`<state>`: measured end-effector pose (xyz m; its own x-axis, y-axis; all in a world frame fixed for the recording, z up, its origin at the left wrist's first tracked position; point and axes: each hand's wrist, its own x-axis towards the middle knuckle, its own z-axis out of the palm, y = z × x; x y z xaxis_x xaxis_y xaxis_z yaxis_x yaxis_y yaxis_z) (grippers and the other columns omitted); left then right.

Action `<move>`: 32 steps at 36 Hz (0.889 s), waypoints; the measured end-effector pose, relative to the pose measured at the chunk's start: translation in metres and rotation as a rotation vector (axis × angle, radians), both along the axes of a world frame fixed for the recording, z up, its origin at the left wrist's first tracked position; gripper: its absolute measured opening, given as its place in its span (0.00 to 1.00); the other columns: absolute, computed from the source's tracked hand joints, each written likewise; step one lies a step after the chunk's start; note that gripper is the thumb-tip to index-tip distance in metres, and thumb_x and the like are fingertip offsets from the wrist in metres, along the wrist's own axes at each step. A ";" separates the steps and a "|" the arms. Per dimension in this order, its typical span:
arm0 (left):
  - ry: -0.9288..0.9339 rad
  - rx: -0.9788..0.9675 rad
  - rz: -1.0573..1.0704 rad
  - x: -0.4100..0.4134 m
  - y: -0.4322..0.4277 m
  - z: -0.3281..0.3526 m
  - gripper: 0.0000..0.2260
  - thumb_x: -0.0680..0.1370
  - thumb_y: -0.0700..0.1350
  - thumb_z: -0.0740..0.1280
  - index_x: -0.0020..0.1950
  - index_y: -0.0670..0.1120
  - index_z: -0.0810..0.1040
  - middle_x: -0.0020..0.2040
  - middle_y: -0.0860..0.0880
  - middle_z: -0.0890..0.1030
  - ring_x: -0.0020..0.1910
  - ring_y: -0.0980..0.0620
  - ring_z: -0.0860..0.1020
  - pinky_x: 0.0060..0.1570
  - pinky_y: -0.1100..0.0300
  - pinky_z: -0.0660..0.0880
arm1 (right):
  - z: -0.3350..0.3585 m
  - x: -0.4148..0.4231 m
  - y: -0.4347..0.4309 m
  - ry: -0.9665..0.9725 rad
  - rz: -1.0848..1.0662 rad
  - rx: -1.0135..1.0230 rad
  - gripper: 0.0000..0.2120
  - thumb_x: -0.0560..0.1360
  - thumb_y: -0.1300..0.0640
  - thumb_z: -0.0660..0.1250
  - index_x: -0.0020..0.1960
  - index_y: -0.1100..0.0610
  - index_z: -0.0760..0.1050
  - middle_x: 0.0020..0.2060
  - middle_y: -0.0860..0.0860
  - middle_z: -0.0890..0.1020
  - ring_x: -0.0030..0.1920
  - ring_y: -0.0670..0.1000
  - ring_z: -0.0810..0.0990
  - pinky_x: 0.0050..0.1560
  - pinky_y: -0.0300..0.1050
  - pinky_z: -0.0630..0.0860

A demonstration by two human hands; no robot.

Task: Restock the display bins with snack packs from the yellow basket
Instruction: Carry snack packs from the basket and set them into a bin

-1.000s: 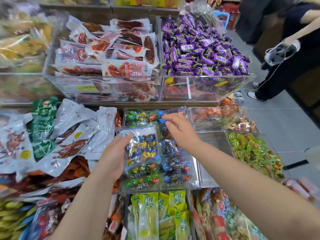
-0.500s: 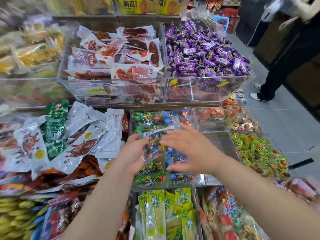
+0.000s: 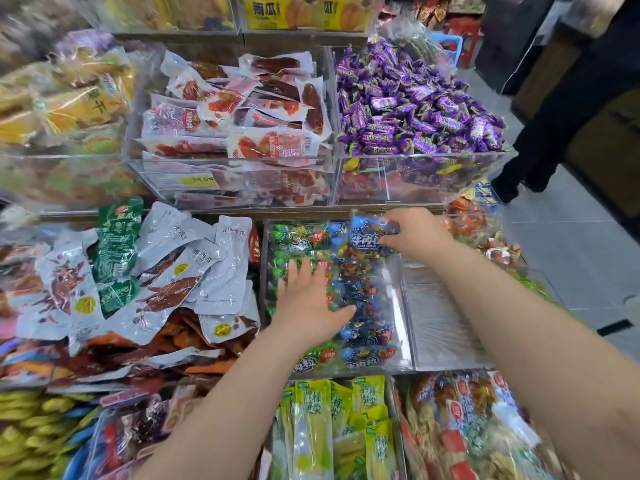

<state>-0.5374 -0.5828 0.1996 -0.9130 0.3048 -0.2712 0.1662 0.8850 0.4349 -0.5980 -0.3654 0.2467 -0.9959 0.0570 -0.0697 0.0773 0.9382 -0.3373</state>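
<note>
The left hand (image 3: 308,299) lies flat, fingers straight, on the green packs (image 3: 298,237) in the clear bin (image 3: 406,327). At the bin's far end, the right hand (image 3: 417,233) pinches a blue pack (image 3: 367,237). The hands are apart.

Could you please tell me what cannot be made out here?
Head view:
Yellow basket: outside the frame.
Green packs: partly covered by the left hand.
Blue pack: corner inside the right hand's grip.
Far-left bins: blurred, labels unreadable.
Bystander: cut by the right edge.
</note>
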 end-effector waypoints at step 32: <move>0.175 -0.355 -0.001 -0.043 0.005 -0.060 0.49 0.67 0.75 0.55 0.78 0.53 0.39 0.78 0.45 0.35 0.76 0.42 0.31 0.64 0.40 0.25 | -0.118 -0.018 -0.054 -0.131 0.145 0.447 0.39 0.78 0.36 0.48 0.72 0.51 0.25 0.74 0.56 0.32 0.73 0.59 0.30 0.65 0.57 0.25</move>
<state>-0.5800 -0.5783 0.1397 -0.9546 0.2208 -0.1999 0.2115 0.9751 0.0671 -0.6160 -0.4197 0.1284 -0.9802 -0.0290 -0.1958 -0.0503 0.9932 0.1049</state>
